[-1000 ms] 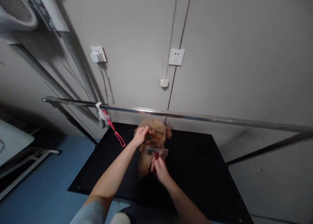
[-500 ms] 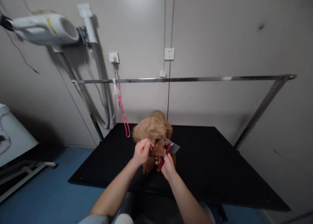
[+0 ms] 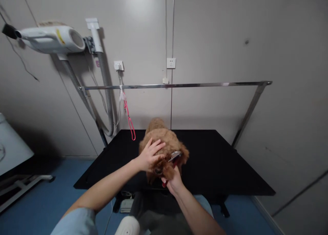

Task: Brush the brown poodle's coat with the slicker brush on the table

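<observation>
A curly brown dog (image 3: 164,135) stands on the black grooming table (image 3: 217,170), its head toward me. My left hand (image 3: 151,156) lies on the dog's head with fingers spread, holding no tool. In my right hand (image 3: 174,182), closed below the dog's muzzle, is a slicker brush (image 3: 175,156) with a red handle. The brush's metal head rests against the fur at the side of the dog's head. Fur and my fingers hide part of the handle.
A chrome rail (image 3: 194,85) spans the table's far side, with a pink leash loop (image 3: 130,125) hanging from it. On the wall at left is a white pet dryer (image 3: 53,40) with a grey hose (image 3: 106,88). A white nozzle (image 3: 128,226) shows near my lap.
My left hand has gone from a closed pinch at the dog's fur to lying spread on its head. The brush has turned in against the fur. The camera view has shifted.
</observation>
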### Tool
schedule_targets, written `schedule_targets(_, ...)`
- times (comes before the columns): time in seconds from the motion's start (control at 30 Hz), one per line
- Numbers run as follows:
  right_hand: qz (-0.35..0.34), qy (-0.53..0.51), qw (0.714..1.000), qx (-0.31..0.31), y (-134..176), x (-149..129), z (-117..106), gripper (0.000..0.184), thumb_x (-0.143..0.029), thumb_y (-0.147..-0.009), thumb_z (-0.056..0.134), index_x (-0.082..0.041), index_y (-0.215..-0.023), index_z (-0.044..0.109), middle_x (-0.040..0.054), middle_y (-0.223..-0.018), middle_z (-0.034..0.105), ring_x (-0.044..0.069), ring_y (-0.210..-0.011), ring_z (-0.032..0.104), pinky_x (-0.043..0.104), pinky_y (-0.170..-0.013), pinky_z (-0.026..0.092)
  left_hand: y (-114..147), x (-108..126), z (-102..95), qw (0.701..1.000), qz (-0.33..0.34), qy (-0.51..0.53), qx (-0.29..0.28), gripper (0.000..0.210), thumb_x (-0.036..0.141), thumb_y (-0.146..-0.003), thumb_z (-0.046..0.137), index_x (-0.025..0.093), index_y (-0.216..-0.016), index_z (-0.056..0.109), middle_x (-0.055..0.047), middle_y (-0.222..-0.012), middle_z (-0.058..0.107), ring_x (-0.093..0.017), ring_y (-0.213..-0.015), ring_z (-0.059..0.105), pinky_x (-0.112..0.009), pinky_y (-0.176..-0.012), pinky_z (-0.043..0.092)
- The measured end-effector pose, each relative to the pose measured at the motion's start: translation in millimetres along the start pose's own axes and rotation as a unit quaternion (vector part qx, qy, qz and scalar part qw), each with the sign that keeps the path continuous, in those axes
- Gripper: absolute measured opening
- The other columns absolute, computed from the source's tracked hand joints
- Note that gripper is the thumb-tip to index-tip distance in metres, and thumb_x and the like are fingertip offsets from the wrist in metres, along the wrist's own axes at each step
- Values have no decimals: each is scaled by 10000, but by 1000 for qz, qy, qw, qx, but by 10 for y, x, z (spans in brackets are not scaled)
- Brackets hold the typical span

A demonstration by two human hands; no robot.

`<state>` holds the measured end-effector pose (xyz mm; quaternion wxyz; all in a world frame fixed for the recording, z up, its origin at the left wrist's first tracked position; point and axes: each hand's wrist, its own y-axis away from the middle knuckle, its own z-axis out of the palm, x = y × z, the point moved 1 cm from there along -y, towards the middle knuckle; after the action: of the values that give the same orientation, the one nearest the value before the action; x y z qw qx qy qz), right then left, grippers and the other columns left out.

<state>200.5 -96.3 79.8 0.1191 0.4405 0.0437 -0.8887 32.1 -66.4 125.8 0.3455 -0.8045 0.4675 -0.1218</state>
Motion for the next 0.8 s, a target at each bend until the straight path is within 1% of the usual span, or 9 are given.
schedule_targets(0.07, -16, -1, 1000, 9, -158, -233, 86, 432, -513, -675, 678, -219, -942, 509, -101, -452, 449, 72, -301, 347, 185, -299, 238, -371, -177, -55, 998, 21, 61, -10, 519, 499, -658, 705, 242, -1101, 620, -154, -1311, 546, -341, -1280, 426, -574, -1075, 229)
schedule_targets(0.17, -52, 22, 998, 3, -428, -448, 92, 395, -579, -739, 592, -207, -802, 475, -107, -421, 392, 56, -302, 313, 177, -311, 239, -907, -379, -98, 990, 3, 140, -1, 649, 521, -509, 780, 185, -1050, 655, -159, -1169, 625, -330, -1152, 537, -480, -1024, 369)
schedule_targets(0.3, -38, 115, 992, 40, -581, -198, -88, 410, -612, -776, 525, -218, -738, 416, -92, -457, 419, 54, -326, 336, 169, -324, 232, -1268, -737, -108, 946, -212, 237, 64, 502, 391, -543, 785, 131, -957, 671, -123, -979, 683, -268, -951, 634, -413, -919, 478)
schedule_targets(0.37, 28, 169, 985, 15, -613, 11, -129, 403, -583, -724, 603, -222, -723, 424, -82, -458, 444, 58, -289, 308, 178, -294, 167, -1272, -974, -133, 891, -330, 294, 106, 424, 360, -547, 784, 122, -879, 672, -108, -899, 698, -247, -859, 654, -396, -865, 508)
schedule_targets(0.43, 76, 213, 972, -61, -698, 85, -66, 374, -568, -732, 596, -222, -747, 454, -71, -513, 480, 46, -296, 294, 174, -297, 161, -1206, -1195, -182, 832, -404, 352, 144, 405, 329, -520, 791, 124, -847, 668, -89, -849, 705, -237, -803, 661, -391, -824, 525)
schedule_targets(0.53, -3, 235, 964, -124, -925, -69, 166, 317, -516, -778, 558, -214, -853, 495, -66, -562, 500, 51, -354, 358, 169, -339, 230, -1053, -1399, -251, 760, -460, 421, 182, 399, 290, -477, 794, 119, -816, 670, -68, -785, 705, -223, -714, 659, -386, -746, 543)
schedule_targets(0.6, -31, 239, 963, -122, -1045, -133, 285, 287, -483, -803, 534, -213, -886, 484, -68, -549, 494, 68, -391, 418, 172, -368, 277, -956, -1447, -264, 735, -480, 443, 184, 398, 269, -467, 794, 110, -813, 679, -71, -770, 708, -222, -687, 658, -384, -714, 545)
schedule_targets(0.73, 110, 280, 942, -150, -1061, 34, 261, 242, -466, -827, 487, -224, -835, 479, -73, -470, 461, 84, -306, 371, 184, -306, 208, -843, -1503, -216, 711, -493, 461, 199, 384, 245, -447, 804, 112, -789, 690, -73, -739, 713, -235, -693, 664, -388, -700, 544)
schedule_targets(0.8, 110, 299, 931, -175, -1090, 36, 247, 256, -476, -822, 491, -221, -834, 505, -71, -457, 458, 78, -287, 329, 182, -289, 176, -842, -1564, -177, 704, -491, 468, 210, 365, 242, -446, 805, 115, -770, 695, -69, -720, 714, -234, -687, 667, -388, -702, 543)
